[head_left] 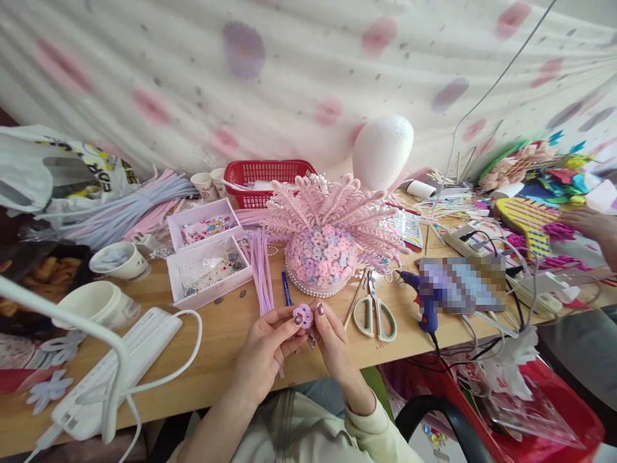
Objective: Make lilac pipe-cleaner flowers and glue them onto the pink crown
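Head view: a small purple flower (303, 316) of looped fuzzy strip is held up between two bare hands, just above the near edge of the wooden table (212, 350). Its left side is pinched by the thumb and fingers of the left hand (264, 341), which is nearly closed. Its right edge is gripped by the thumb and fingertips of the right hand (335, 341), also nearly closed, with the fingers curled below.

Behind the hands, a dome (322, 260) is covered with pink, lilac and pale blue flowers, edged with pearls and backed by pink feather-shaped sprays (332, 199). To its left, a bundle of lilac strips (261, 270) is laid beside a blue pen (287, 288). Beads are held in two lilac boxes (215, 290) farther left. To the right of the dome, scissors (375, 315) are laid with their blades pointing away, and near them a blue glue gun (425, 296) is seen. At the back, a red basket (248, 198) and a white foam egg shape (383, 151) are placed. At the far right, another person's hand (590, 225) is seen.
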`<action>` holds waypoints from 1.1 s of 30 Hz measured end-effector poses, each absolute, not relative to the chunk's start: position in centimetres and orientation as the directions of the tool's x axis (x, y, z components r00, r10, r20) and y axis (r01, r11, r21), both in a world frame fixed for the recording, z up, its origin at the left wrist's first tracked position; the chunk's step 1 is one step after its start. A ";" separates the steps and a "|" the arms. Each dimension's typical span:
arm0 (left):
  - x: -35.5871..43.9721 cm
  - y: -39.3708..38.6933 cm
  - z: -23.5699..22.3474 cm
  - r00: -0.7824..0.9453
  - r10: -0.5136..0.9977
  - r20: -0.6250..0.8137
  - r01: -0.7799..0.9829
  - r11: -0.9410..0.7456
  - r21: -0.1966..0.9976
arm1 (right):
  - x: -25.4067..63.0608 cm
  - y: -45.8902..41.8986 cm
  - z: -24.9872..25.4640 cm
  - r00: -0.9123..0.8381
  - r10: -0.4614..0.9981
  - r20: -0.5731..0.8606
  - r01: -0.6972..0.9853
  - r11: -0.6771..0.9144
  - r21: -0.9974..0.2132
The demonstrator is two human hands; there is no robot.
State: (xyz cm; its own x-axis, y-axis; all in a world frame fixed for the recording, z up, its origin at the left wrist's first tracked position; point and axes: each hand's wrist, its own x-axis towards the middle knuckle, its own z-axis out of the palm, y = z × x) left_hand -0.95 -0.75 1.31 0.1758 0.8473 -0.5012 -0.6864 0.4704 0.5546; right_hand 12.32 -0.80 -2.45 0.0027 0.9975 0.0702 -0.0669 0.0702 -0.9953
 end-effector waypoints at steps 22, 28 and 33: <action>-2.8 -2.9 1.6 0.145 0.970 0.195 -0.032 -0.192 0.981 | 14.6 -1.0 2.6 -0.247 0.961 0.127 -0.257 0.062 -0.964; -1.3 -2.5 2.2 0.160 0.962 -0.219 -0.609 0.271 0.745 | 14.6 -1.3 2.1 -0.131 0.951 0.281 -0.121 0.266 -0.956; -1.4 -1.8 2.5 0.406 0.835 -0.372 -0.684 0.547 0.483 | 15.2 -1.9 2.5 -0.121 0.840 0.528 0.222 0.542 -0.811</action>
State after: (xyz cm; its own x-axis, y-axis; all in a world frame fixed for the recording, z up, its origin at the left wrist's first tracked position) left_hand -1.43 -1.83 2.52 0.4056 0.8351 -0.3716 -0.6837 0.5470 0.4830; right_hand 15.19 -1.93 2.53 -0.1211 0.8403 0.5284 0.2219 0.5418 -0.8107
